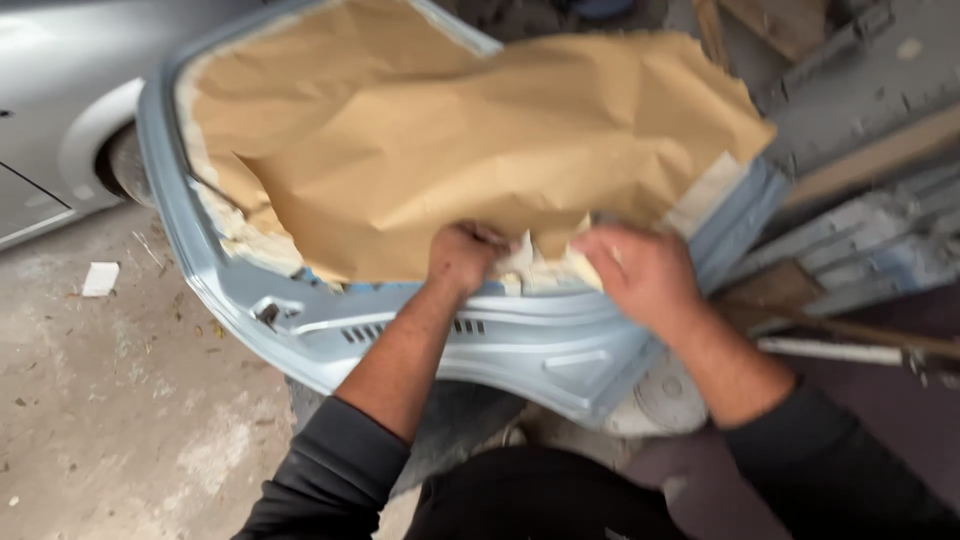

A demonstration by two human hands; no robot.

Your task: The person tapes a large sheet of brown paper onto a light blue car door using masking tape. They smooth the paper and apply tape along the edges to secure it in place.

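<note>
A light blue car body panel (pixel 520 345) stands in front of me, its window opening covered with crumpled brown masking paper (pixel 480 140). My left hand (pixel 462 255) is closed on the paper's lower edge near the middle. My right hand (pixel 645 275) grips the same lower edge a little to the right, where pale tape and torn paper show. Both forearms wear dark sleeves pushed up.
A silver car (pixel 60 90) with a wheel arch stands at the upper left. Grey metal parts and rails (pixel 870 230) lie stacked on the right. The concrete floor (pixel 130 400) holds a small white scrap (pixel 100 278). A round grey disc (pixel 668 395) lies below the panel.
</note>
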